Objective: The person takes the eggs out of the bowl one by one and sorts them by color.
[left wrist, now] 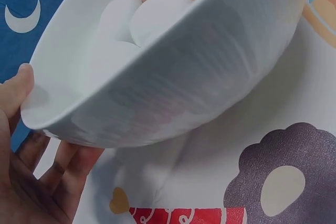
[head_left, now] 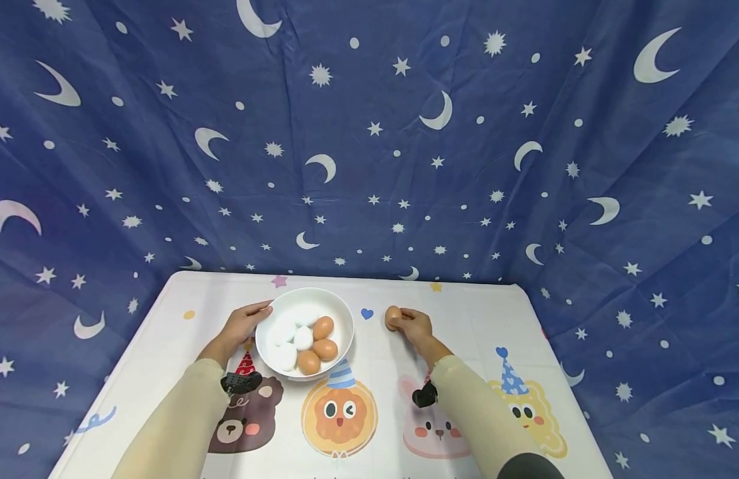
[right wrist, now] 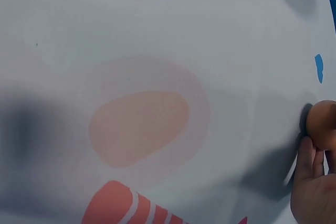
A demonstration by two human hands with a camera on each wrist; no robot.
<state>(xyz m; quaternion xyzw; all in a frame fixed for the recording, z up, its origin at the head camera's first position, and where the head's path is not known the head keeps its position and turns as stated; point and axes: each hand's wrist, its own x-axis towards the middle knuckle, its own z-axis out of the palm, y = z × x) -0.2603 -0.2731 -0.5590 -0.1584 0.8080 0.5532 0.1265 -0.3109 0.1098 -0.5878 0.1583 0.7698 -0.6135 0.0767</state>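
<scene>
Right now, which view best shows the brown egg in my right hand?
The head view: the brown egg sits in frame, partly covered by the right hand. The right wrist view crops the egg at the edge; the left wrist view doesn't show it.

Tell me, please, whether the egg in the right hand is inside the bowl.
Out: the right hand grips the brown egg beside the white bowl, apart from its rim.

A person's sleeved forearms (head_left: 171,419) are slanting forward; the left hand (head_left: 240,324) is gripping with thumb (left wrist: 19,86) above fingers (left wrist: 79,169), while the right hand (head_left: 417,327) is pinching, well apart from it.
</scene>
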